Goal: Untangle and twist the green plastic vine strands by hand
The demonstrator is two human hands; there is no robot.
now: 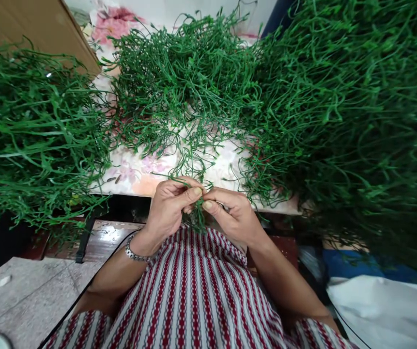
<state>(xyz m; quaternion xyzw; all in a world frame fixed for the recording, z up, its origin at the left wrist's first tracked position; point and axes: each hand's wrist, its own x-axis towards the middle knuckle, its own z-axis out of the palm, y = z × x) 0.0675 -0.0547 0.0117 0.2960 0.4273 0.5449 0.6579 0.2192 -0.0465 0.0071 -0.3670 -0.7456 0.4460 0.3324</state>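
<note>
My left hand [172, 203] pinches a thin green artificial plant stem [200, 213] between thumb and forefinger. Close beside it, my right hand [228, 211] is closed in a pinch on the same green strands, the fingertips of both hands nearly touching. Parts of the stem hang below my fingers over my lap, and other bits stick out above. Just beyond my hands, loose green stems [193, 145] lie tangled on the flowered cloth [128, 165]. Exactly where the strands join is hidden by my fingers.
A big heap of green stems [339, 97] rises on the right, another pile [30, 135] on the left, and a bushy pile [190, 63] at the back. A cardboard box [30, 24] stands back left. White sacking [390, 305] lies low on the right.
</note>
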